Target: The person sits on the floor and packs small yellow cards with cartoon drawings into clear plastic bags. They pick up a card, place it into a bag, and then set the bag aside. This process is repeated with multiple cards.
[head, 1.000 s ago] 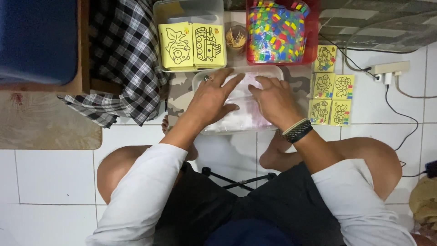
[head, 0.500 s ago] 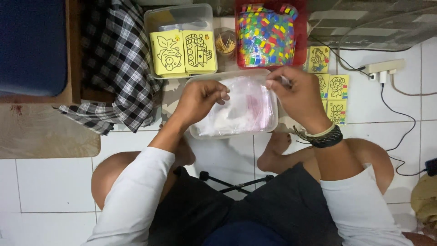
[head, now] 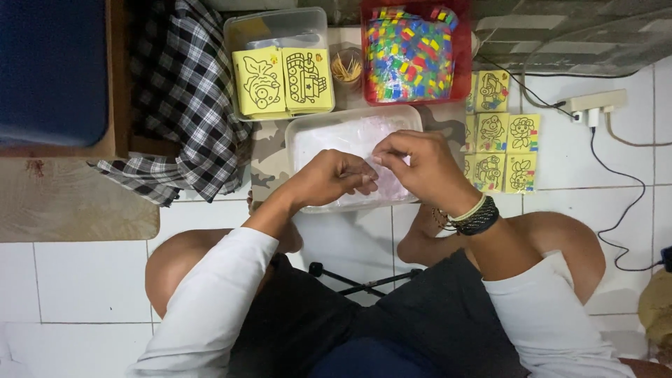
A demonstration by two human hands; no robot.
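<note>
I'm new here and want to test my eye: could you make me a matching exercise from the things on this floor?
Things:
1. red basket
2. clear tray
3. checked cloth
4. power strip

Places:
A. far right, on the white tiles
B. under both hands
C. far left, beside the yellow picture cards
D. top centre, full of coloured pieces

Pairs: 1-D, 2-B, 3-C, 4-A
</note>
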